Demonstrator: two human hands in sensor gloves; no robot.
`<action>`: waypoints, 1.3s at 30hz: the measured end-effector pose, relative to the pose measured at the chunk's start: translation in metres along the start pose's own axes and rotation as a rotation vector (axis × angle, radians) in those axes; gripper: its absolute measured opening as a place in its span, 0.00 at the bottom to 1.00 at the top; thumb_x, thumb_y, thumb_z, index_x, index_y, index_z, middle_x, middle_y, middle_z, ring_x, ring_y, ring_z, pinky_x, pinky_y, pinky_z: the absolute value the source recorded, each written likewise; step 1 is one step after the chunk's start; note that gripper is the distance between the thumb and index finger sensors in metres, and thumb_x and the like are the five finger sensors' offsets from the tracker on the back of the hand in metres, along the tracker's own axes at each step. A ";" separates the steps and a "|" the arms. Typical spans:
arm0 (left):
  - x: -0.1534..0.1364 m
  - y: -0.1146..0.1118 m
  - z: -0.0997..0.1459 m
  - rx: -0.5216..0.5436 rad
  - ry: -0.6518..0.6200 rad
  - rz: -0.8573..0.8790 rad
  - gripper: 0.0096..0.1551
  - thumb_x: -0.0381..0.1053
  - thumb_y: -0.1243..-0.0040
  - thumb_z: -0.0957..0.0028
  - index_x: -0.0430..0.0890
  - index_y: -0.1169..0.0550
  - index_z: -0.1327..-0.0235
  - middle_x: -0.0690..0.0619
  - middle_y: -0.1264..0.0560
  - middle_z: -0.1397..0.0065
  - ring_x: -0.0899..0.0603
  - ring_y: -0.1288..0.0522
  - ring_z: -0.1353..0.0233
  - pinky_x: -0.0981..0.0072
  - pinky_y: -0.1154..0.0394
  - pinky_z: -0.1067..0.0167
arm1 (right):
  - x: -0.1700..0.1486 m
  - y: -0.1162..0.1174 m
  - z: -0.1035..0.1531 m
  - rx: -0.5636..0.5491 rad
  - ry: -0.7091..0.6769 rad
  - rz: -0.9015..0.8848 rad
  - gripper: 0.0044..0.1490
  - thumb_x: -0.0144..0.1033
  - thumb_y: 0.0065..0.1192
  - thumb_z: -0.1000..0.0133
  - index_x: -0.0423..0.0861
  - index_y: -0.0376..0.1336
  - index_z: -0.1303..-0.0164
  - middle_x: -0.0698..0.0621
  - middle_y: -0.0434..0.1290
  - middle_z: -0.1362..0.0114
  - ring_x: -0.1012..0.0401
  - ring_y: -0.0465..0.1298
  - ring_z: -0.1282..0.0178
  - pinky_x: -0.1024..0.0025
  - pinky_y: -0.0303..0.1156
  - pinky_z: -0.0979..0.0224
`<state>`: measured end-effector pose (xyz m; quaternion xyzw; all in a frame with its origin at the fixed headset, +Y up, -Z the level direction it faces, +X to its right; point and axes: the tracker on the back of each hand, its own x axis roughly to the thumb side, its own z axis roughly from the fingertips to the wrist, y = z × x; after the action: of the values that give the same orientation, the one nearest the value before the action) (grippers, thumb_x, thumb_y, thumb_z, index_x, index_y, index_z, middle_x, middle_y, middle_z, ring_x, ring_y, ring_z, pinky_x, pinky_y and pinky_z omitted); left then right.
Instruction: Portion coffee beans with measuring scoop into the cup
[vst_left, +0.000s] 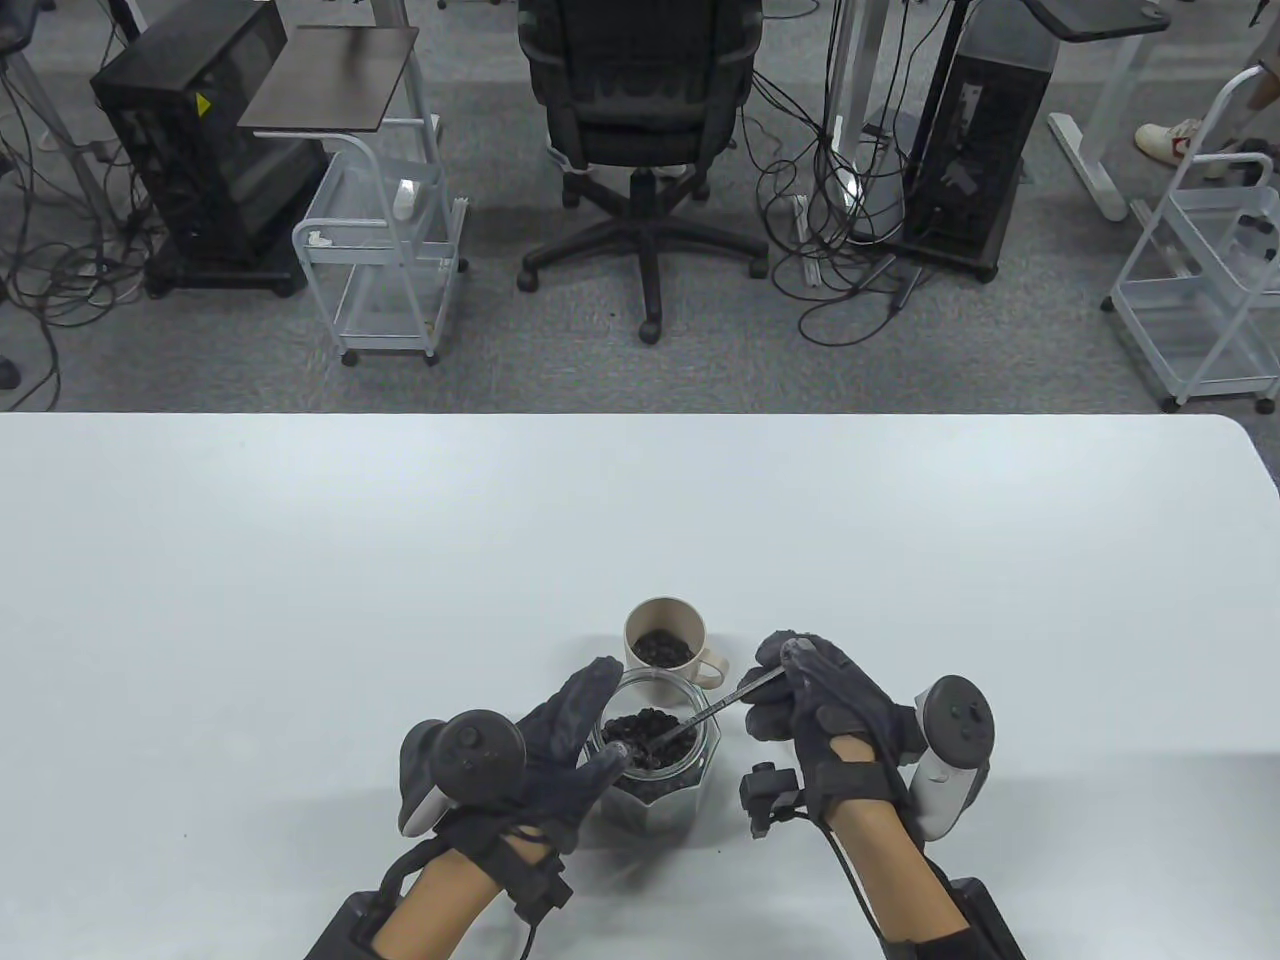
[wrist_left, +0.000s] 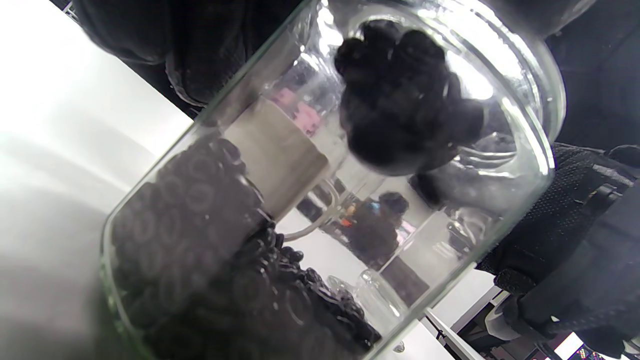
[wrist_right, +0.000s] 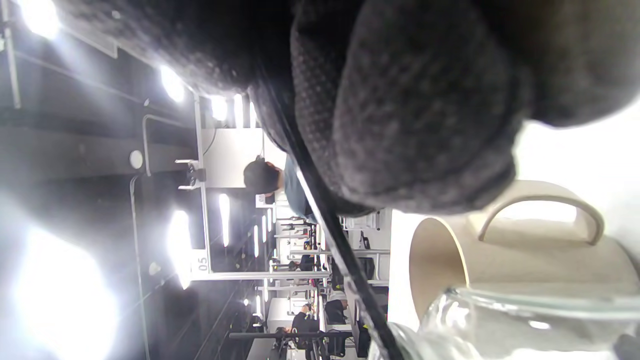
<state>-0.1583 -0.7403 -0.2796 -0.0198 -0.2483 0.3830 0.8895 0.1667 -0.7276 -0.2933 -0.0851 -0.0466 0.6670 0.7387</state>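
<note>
Resting on the white worktop (vst_left: 300, 600): one glass jar (vst_left: 655, 765) partly filled with coffee beans (vst_left: 650, 735), and one beige mug (vst_left: 665, 645) just behind it, handle to the right, a shallow layer of beans already in its bottom. Two gloved hands at work, one to each side of the jar. Left hand (vst_left: 560, 745) wrapped round the jar's left wall, fingers curled against the glass, grip closed on the jar. Right hand (vst_left: 815, 695) pinching the far end of one slim metal measuring scoop (vst_left: 700, 712), grip narrow round the handle, the handle slanting down and left into the jar mouth. Scoop bowl low among the beans, loaded with a dark heap, seen from the left wrist view as a clump (wrist_left: 405, 95) near the jar's rim. Jar tilted in that wrist view, beans banked toward its base (wrist_left: 210, 260), mug visible through the glass. From the right wrist view, only the dark handle line (wrist_right: 340, 250), the mug's side and handle (wrist_right: 540, 240), and a curve of jar rim at the bottom edge.

Beyond the worktop, on grey carpet: one black office chair (vst_left: 640, 130), two black computer towers, two white wire carts, tangled cables.
</note>
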 end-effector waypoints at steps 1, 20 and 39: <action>0.000 0.000 0.000 0.001 0.000 0.001 0.51 0.77 0.58 0.50 0.51 0.47 0.17 0.35 0.39 0.18 0.24 0.30 0.25 0.29 0.36 0.34 | -0.001 -0.001 -0.001 -0.008 0.013 -0.014 0.25 0.40 0.63 0.43 0.36 0.72 0.46 0.34 0.81 0.57 0.48 0.87 0.73 0.49 0.79 0.60; 0.000 0.000 0.000 -0.001 0.003 0.006 0.51 0.77 0.58 0.50 0.52 0.47 0.17 0.34 0.39 0.18 0.24 0.30 0.25 0.29 0.36 0.34 | -0.012 -0.019 -0.005 -0.052 0.154 -0.223 0.25 0.41 0.61 0.41 0.37 0.70 0.43 0.35 0.80 0.54 0.48 0.86 0.69 0.50 0.79 0.58; 0.000 0.000 0.000 -0.005 0.003 0.003 0.51 0.77 0.58 0.49 0.52 0.47 0.17 0.35 0.40 0.18 0.24 0.30 0.25 0.29 0.36 0.34 | -0.003 -0.027 0.000 -0.106 0.158 -0.415 0.26 0.42 0.58 0.40 0.38 0.67 0.39 0.35 0.78 0.49 0.47 0.86 0.63 0.48 0.78 0.52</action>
<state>-0.1586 -0.7402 -0.2798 -0.0231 -0.2479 0.3838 0.8892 0.1931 -0.7328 -0.2881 -0.1642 -0.0400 0.4885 0.8560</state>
